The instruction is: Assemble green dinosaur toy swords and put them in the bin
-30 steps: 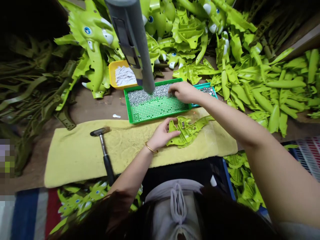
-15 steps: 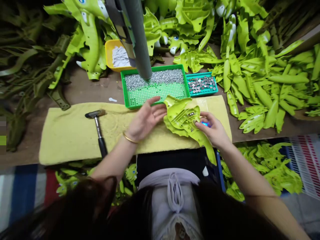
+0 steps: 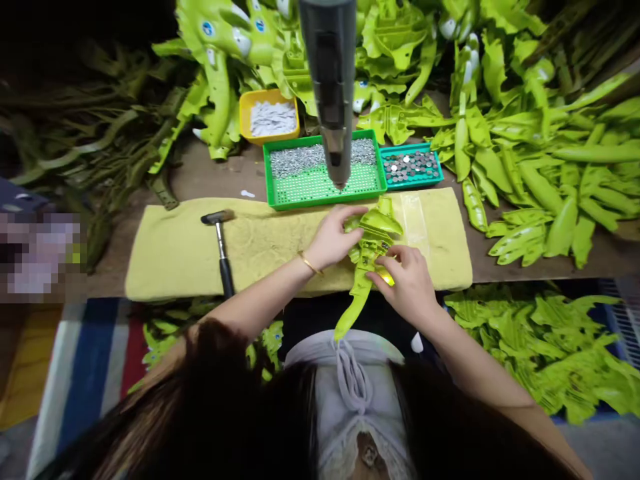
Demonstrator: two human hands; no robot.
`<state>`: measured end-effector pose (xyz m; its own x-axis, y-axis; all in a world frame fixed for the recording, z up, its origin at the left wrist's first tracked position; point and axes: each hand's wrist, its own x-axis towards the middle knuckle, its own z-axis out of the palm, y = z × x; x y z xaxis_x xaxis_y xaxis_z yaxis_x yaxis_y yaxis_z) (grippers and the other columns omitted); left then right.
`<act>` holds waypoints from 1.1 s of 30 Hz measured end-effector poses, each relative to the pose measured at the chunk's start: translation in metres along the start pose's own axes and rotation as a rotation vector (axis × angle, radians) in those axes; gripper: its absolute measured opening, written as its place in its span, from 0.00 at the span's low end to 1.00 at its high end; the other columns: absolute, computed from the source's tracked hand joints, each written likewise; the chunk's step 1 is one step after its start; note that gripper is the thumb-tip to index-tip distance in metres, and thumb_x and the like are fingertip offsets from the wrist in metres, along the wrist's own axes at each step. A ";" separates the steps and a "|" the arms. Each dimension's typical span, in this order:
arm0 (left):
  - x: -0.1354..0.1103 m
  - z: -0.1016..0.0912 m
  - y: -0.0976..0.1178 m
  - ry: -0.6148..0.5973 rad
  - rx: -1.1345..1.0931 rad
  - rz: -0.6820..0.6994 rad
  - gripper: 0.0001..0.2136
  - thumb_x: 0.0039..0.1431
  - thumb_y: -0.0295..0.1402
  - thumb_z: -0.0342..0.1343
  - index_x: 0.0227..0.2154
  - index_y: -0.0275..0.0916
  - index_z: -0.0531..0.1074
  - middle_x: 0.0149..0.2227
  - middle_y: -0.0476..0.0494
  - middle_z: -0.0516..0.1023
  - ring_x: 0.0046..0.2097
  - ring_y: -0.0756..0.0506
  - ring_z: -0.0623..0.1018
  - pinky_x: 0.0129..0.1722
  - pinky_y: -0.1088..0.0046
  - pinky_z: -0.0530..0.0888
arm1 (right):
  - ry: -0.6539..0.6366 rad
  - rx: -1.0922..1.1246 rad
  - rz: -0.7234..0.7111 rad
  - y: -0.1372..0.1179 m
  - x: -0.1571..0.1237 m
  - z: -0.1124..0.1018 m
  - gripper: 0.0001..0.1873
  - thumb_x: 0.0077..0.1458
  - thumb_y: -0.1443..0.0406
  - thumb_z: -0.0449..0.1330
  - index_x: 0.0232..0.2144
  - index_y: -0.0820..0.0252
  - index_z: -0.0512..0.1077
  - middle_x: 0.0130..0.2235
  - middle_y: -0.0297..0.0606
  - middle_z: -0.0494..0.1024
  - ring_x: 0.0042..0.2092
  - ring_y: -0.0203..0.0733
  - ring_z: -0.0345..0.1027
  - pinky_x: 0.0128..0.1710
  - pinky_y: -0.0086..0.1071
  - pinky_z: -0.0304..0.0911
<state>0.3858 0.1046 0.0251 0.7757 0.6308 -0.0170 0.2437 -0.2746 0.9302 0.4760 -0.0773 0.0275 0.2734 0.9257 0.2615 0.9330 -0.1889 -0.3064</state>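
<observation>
Over the yellow cloth (image 3: 280,247) I have a lime-green plastic toy shell half (image 3: 373,233), its ribbed inside facing up and its tail pointing down toward my lap. My left hand (image 3: 336,239) grips the shell's upper left edge, thumb on top. At the lower right, my right hand (image 3: 407,280) is closed on the same shell, thumb and fingers near its middle. A yellow glow shows beside the right thumb. Small metal parts sit inside the shell near the right fingertips. Above the shell hangs an electric screwdriver (image 3: 333,100), pointing down.
A green tray (image 3: 325,200) holds screws; a teal tray (image 3: 413,183) holds small round metal discs. A yellow bin (image 3: 269,139) contains white pieces. A hammer (image 3: 223,250) lies on the cloth. Green shells (image 3: 535,167) pile up at the right and back. Another person (image 3: 40,247) is at left.
The shell has turned, its tail swinging from lower right to lower left. My left hand, loosely open before, now grips its edge. The glow went from blue to yellow. The camera view shifted.
</observation>
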 end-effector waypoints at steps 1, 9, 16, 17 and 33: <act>0.005 0.002 0.002 -0.028 0.065 0.035 0.16 0.52 0.24 0.57 0.45 0.37 0.75 0.47 0.39 0.75 0.51 0.43 0.74 0.55 0.59 0.70 | -0.001 -0.019 0.004 -0.003 0.001 0.006 0.13 0.59 0.56 0.57 0.36 0.59 0.74 0.41 0.46 0.71 0.42 0.47 0.64 0.40 0.40 0.62; -0.098 0.001 -0.006 0.145 0.558 0.096 0.25 0.57 0.45 0.59 0.53 0.35 0.67 0.50 0.33 0.69 0.53 0.36 0.70 0.53 0.52 0.70 | -0.078 -0.124 0.220 -0.019 0.024 0.026 0.10 0.58 0.62 0.54 0.32 0.63 0.71 0.33 0.45 0.74 0.36 0.46 0.66 0.36 0.37 0.58; -0.104 -0.050 -0.027 -0.102 0.830 0.214 0.14 0.65 0.35 0.50 0.51 0.40 0.71 0.47 0.36 0.73 0.50 0.40 0.70 0.51 0.58 0.68 | -0.114 0.074 0.441 -0.017 0.042 0.021 0.13 0.55 0.56 0.54 0.28 0.59 0.71 0.30 0.41 0.75 0.31 0.43 0.65 0.31 0.36 0.56; -0.092 -0.071 -0.032 -0.061 0.841 0.221 0.15 0.64 0.38 0.52 0.51 0.40 0.71 0.50 0.35 0.72 0.52 0.39 0.69 0.53 0.56 0.66 | -0.094 0.090 0.466 -0.015 0.044 0.020 0.14 0.55 0.55 0.53 0.28 0.58 0.71 0.31 0.42 0.75 0.32 0.44 0.65 0.31 0.37 0.57; -0.032 -0.326 -0.101 0.320 1.115 -0.475 0.26 0.64 0.50 0.41 0.53 0.34 0.66 0.53 0.37 0.69 0.58 0.36 0.62 0.61 0.47 0.59 | -0.016 0.699 0.575 0.005 0.041 0.014 0.14 0.51 0.55 0.60 0.36 0.56 0.76 0.39 0.41 0.80 0.40 0.45 0.74 0.46 0.46 0.69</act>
<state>0.1466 0.3486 0.0517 0.3389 0.9403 -0.0302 0.9405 -0.3378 0.0373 0.4889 -0.0360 0.0241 0.6454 0.7551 -0.1152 0.2965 -0.3866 -0.8733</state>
